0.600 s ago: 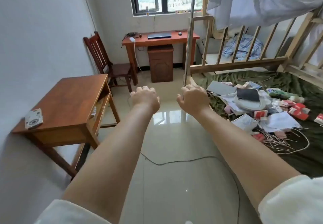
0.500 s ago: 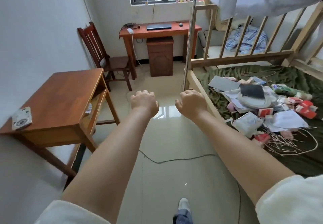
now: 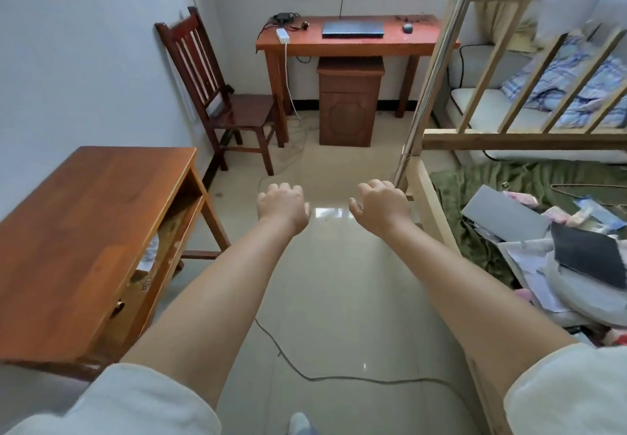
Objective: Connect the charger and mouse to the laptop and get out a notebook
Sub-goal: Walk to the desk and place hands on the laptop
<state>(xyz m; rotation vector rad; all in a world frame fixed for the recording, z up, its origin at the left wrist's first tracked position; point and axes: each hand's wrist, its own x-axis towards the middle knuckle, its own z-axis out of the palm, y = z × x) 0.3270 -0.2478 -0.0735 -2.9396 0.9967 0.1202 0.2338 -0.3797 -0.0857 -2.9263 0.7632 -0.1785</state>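
A closed dark laptop [image 3: 353, 29] lies on the red-brown desk [image 3: 339, 48] under the window at the far wall. A dark mouse [image 3: 407, 28] sits to its right. A black charger with coiled cable [image 3: 283, 17] and a white power strip [image 3: 282, 35] lie at the desk's left end. No notebook can be told apart from here. My left hand [image 3: 281, 206] and my right hand [image 3: 381, 205] are stretched out in front of me over the floor, both curled into loose fists holding nothing, far short of the desk.
A wooden chair [image 3: 217, 95] stands left of the desk, a small cabinet [image 3: 349, 105] under it. A wooden table [image 3: 84, 237] is at my left. A bed frame [image 3: 431, 203] with clutter and a metal pole [image 3: 434, 74] are at my right. A cable [image 3: 305, 375] crosses the tiled floor.
The view has moved forward and tilted down; the desk and chair look nearer and the window has left the top. Both fists stay held out the same way.
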